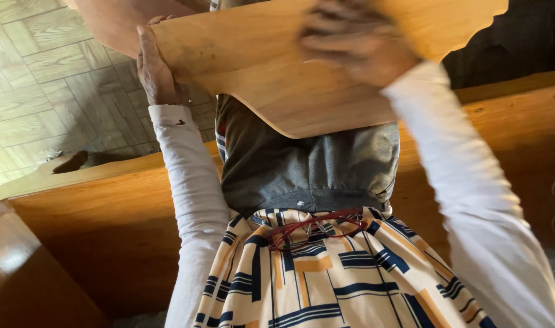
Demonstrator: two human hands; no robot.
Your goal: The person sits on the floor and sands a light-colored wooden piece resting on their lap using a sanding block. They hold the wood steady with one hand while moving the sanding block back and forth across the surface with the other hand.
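A light wooden board point(271, 73) with a curved, scalloped edge is held up in front of me. My left hand point(156, 67) grips its left edge, fingers curled around the rim. My right hand point(356, 42) lies flat and blurred on the board's upper face, pressing on it. Both arms wear long white sleeves. Below the board I see a grey garment point(308, 164) and a patterned cream, blue and orange cloth point(326, 279).
A pair of red-framed glasses point(314, 228) hangs on the patterned cloth. A long wooden bench or panel point(107, 206) runs across behind my arms. Parquet floor point(40, 79) shows at the upper left, a dark area at the upper right.
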